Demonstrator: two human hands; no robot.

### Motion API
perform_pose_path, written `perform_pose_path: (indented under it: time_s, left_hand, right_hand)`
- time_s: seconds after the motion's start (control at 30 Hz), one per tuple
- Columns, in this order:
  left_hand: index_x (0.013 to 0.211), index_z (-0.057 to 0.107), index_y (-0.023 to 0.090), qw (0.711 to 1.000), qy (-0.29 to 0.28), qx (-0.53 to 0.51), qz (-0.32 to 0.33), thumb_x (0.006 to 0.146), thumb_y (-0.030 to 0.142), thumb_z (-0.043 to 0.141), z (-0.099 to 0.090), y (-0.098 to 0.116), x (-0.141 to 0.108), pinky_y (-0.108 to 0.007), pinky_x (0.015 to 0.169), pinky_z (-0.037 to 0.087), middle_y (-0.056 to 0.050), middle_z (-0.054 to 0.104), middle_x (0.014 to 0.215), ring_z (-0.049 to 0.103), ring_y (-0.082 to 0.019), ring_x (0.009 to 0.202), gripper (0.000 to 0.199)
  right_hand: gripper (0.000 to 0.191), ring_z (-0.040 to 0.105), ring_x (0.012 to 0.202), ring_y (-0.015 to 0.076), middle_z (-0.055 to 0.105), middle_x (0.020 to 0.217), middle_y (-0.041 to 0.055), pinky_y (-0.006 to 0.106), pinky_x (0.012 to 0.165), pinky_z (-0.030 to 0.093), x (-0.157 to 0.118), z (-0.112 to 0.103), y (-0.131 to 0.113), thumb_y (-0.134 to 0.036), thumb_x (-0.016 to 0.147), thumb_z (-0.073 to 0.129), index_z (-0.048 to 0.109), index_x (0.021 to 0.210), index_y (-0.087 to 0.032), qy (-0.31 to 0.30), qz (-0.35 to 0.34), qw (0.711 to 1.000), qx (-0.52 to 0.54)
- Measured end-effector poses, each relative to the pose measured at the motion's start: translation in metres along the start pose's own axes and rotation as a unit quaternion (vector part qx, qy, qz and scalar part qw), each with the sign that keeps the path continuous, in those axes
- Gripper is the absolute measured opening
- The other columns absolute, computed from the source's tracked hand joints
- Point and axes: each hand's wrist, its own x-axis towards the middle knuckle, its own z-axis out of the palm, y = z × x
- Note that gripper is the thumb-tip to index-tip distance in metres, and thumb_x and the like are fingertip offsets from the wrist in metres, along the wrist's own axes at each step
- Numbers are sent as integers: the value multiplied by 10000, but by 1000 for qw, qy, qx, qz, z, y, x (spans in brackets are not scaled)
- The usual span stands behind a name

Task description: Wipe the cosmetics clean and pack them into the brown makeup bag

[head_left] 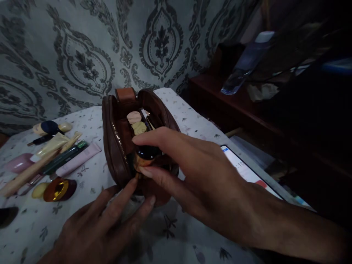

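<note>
A brown zippered toiletry bag stands unzipped on the cloth. My right hand is closed around a small jar with a glossy black lid and an amber-gold body, its thumb and index finger on either side. The jar is at the bag's near end, partly inside the opening. My left hand is at the bag's front edge, with fingertips on the rim and thumb against the front wall. Inside the bag sit a pale pink round lid, a gold round lid and a slim item with a shiny edge.
Left of the bag lie a pink tube, a green tube, a wooden-handled item, an amber jar and several other cosmetics. A lit phone lies to the right. A clear bottle is on the dark red furniture.
</note>
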Motion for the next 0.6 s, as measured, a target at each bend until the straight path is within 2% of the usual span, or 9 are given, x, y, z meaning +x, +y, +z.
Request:
perform_pose_path:
  time_s: [0.17, 0.37, 0.47, 0.6]
  left_hand:
    - [1478, 372, 426, 1000, -9, -21, -4, 857, 131, 498, -2, 3, -1, -285, 694, 602, -46, 542, 1449, 659, -255, 1072, 699]
    - [1471, 385, 415, 1000, -17, -5, 5, 832, 117, 532, -3, 3, 1, -228, 590, 570, -54, 535, 1451, 649, -253, 1061, 720]
    - [1452, 430, 375, 999, -10, 23, 29, 851, 126, 507, -7, 2, 4, -212, 562, 556, -74, 547, 1435, 654, -245, 1042, 655]
    - [1430, 464, 352, 999, -12, 47, 24, 861, 118, 475, -9, 5, 4, -226, 572, 559, -85, 559, 1416, 644, -254, 1054, 615]
  right_hand:
    - [165, 629, 791, 139, 649, 962, 20, 233, 680, 517, 10, 11, -9, -158, 928, 529, 572, 1070, -230, -59, 34, 997, 35]
    - [145, 542, 656, 118, 606, 825, -9, 212, 570, 420, 13, 17, -12, -148, 889, 555, 552, 1012, -224, -28, 56, 995, 83]
    - [134, 495, 609, 109, 564, 773, -20, 215, 542, 380, 14, 19, -14, -144, 882, 535, 526, 995, -217, -37, 69, 994, 70]
    - [148, 478, 600, 112, 550, 753, -21, 223, 536, 354, 15, 26, -13, -116, 848, 522, 501, 958, -212, -63, 90, 992, 66]
